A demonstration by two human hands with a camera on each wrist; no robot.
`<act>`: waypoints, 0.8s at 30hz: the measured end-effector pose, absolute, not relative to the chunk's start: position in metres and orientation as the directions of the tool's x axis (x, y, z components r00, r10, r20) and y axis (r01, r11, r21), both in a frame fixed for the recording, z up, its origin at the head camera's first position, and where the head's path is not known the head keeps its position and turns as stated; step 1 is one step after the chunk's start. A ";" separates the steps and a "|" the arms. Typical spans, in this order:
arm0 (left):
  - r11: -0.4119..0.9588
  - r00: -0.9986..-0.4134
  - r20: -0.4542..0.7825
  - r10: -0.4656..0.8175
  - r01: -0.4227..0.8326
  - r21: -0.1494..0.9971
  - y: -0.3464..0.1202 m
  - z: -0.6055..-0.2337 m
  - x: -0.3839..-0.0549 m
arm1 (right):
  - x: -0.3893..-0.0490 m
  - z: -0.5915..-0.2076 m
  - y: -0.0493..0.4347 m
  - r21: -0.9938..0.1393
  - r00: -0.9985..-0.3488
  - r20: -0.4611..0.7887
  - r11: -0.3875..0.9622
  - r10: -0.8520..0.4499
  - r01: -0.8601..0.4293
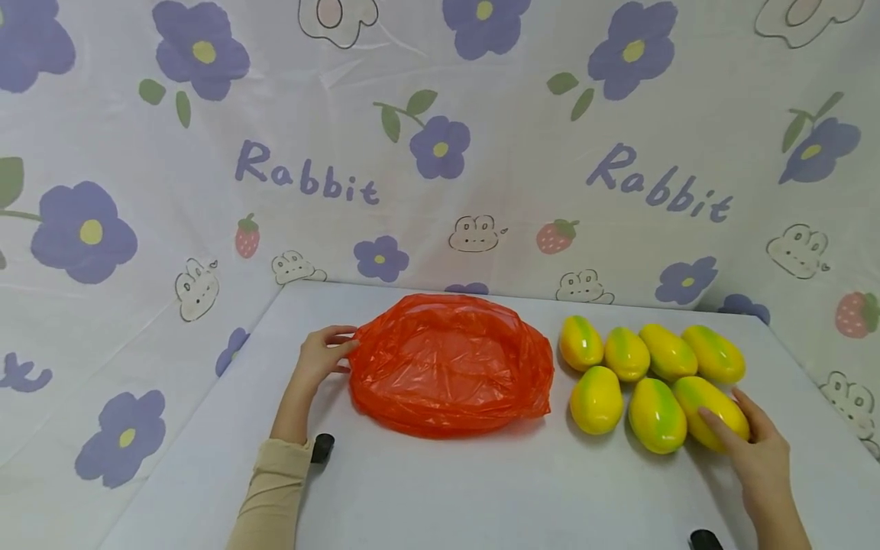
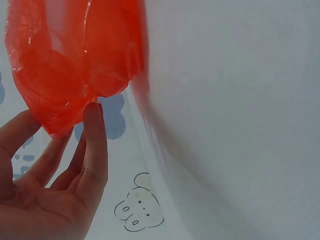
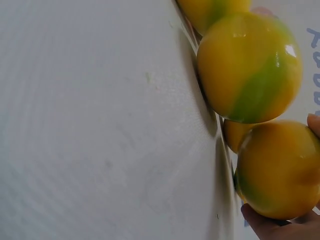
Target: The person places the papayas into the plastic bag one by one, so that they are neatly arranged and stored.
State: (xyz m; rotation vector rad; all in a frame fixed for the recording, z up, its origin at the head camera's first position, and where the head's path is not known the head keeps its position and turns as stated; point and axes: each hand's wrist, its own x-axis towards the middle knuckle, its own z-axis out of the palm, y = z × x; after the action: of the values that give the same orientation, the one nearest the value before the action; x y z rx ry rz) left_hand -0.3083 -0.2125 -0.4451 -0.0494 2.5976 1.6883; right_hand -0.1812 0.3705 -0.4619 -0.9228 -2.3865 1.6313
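Note:
A red plastic bag [image 1: 447, 367] lies on the white table with its mouth spread wide. My left hand [image 1: 326, 355] is at the bag's left edge; in the left wrist view the bag's gathered end [image 2: 60, 117] sits between the thumb and fingers. To the right of the bag are several glossy yellow mangoes with green streaks, in two rows. My right hand [image 1: 759, 447] grips the front-right mango [image 1: 711, 412], thumb on the near side and fingers on the far side. In the right wrist view, that mango [image 3: 280, 170] is beside another mango [image 3: 250, 67].
A black object [image 1: 322, 448] is by the left wrist, and another black object [image 1: 705, 540] lies at the bottom edge near the right arm. Behind and beside the table [image 1: 481, 489] hangs a cloth [image 1: 522, 183] printed with flowers and rabbits.

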 end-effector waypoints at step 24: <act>0.435 -0.996 -0.067 -0.063 -0.088 0.896 -0.207 -0.445 -0.306 | -0.180 -0.440 0.361 -0.949 -0.787 -0.232 0.046 0.572 0.313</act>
State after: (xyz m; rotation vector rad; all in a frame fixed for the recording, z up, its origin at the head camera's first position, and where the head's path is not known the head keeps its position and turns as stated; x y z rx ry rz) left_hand -0.3060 -0.2068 -0.4447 -0.1390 2.6417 1.6513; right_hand -0.1796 0.3614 -0.4397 -0.9113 -2.1092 1.8212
